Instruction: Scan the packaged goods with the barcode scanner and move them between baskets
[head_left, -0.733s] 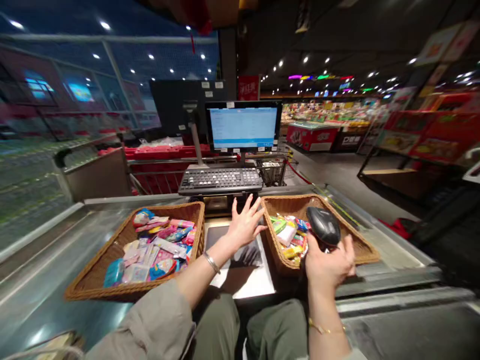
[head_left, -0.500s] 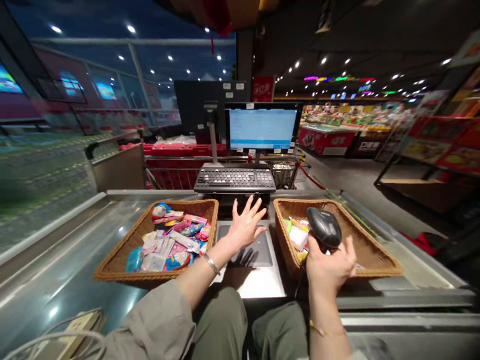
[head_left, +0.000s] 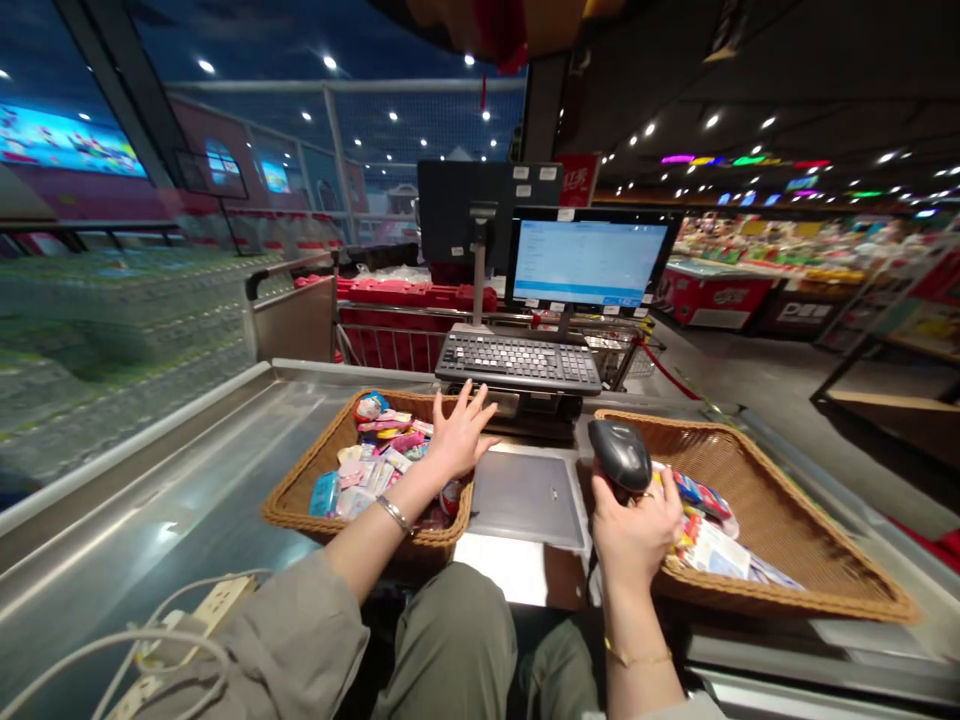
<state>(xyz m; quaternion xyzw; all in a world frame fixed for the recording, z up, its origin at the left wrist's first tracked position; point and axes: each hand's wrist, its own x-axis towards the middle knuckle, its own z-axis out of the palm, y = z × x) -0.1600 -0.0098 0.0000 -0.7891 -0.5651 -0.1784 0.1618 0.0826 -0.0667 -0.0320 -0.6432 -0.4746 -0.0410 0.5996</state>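
My left hand [head_left: 456, 438] is spread open, palm down, above the right rim of the left wicker basket [head_left: 296, 500]. Small colourful packets [head_left: 382, 468] fill that basket, partly covered by my forearm. In my right hand [head_left: 636, 530] is a black barcode scanner [head_left: 621, 455], its head tilted up over the near left side of the right wicker basket [head_left: 780, 480]. Several packets [head_left: 720, 550] lie in this basket beside my fingers. Between the baskets, a grey flat plate [head_left: 529, 497] is set into the counter.
Behind the plate stand a black keyboard [head_left: 517, 360] and a lit monitor [head_left: 589, 260]. A power strip [head_left: 217, 610] with white cables lies on the metal counter [head_left: 187, 500] at the lower left. Shopping carts [head_left: 405, 335] stand beyond the counter.
The view has turned left. My left hand has moved left, from over the plate to the left basket's rim. The scanner has moved left over the right basket, and more packets show there.
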